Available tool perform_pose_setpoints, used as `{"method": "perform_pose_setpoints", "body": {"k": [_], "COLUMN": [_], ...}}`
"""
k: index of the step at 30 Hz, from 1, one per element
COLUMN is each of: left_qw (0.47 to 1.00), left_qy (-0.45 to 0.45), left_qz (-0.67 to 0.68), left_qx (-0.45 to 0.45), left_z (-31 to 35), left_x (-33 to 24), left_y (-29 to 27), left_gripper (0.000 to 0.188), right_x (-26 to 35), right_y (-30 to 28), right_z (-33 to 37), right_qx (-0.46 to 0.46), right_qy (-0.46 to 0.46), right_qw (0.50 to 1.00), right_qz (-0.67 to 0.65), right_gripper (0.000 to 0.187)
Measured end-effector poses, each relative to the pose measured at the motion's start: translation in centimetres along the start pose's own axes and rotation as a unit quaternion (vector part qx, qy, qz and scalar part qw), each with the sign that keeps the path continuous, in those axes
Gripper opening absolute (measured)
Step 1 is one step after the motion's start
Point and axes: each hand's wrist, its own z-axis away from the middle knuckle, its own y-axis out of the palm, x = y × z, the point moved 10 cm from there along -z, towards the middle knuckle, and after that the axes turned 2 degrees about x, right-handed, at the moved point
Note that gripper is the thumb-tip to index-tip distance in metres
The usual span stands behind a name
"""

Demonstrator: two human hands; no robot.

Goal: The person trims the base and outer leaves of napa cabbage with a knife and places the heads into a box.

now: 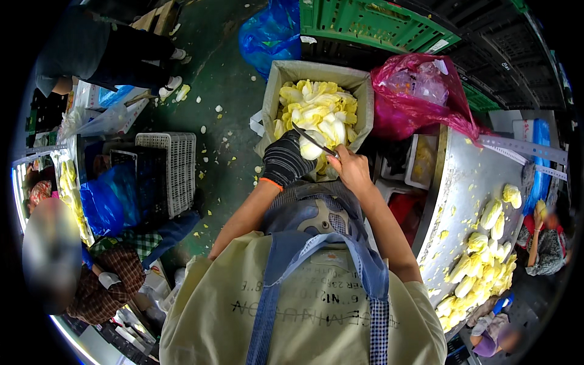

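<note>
In my left hand (286,160), which wears a dark striped glove with an orange cuff, a pale head of Chinese cabbage (309,149) is gripped, partly covered by the fingers. Bare and closed, my right hand (354,170) holds a knife (307,135) by its handle. The dark curved blade slants up and left across the cabbage; whether it cuts in, I cannot tell. Both hands are over the near side of a lined box (363,97) heaped with loose yellow and white cabbage leaves (319,103).
On my right, a metal table (453,182) carries piled cabbage heads (480,261). A pink bag (389,115) and blue bag (267,36) flank the box, with green crates (377,24) behind. A white crate (182,173) stands left. Leaf scraps litter the floor; other people work on both sides.
</note>
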Motion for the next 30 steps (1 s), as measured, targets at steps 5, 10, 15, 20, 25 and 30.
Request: {"method": "perform_pose_setpoints", "body": {"k": [5, 10, 15, 20, 25, 30], "left_qw": [0.999, 0.993, 0.976, 0.99, 0.913, 0.814], "left_qy": [-0.04, -0.049, -0.078, 0.023, 0.084, 0.024], "left_qz": [0.029, 0.097, 0.197, 0.135, 0.388, 0.569], "left_qx": [0.012, -0.044, -0.041, -0.014, 0.091, 0.12], "left_z": [0.1, -0.3, -1.0, -1.1, -1.9, -1.7], "left_x": [0.2, 0.2, 1.9, 0.9, 0.2, 1.0], "left_y": [-1.4, -2.9, -1.3, 1.0, 0.8, 1.0], "left_gripper": [0.061, 0.067, 0.069, 0.091, 0.094, 0.058], "right_x": [-4.8, -10.5, -3.2, -1.5, -1.9, -1.8], "right_y": [4.0, 6.3, 4.1, 3.1, 3.4, 3.5], "right_z": [0.7, 2.8, -0.9, -2.9, -2.3, -3.1], "right_qx": [0.07, 0.088, 0.047, 0.004, -0.04, -0.021], "right_qy": [0.092, 0.235, 0.234, 0.261, 0.258, 0.265], "right_qw": [0.99, 0.965, 0.885, 0.903, 0.78, 0.764], "right_qz": [0.077, -0.072, -0.399, -0.342, -0.569, -0.587], "right_gripper": [0.033, 0.036, 0.041, 0.054, 0.04, 0.028]}}
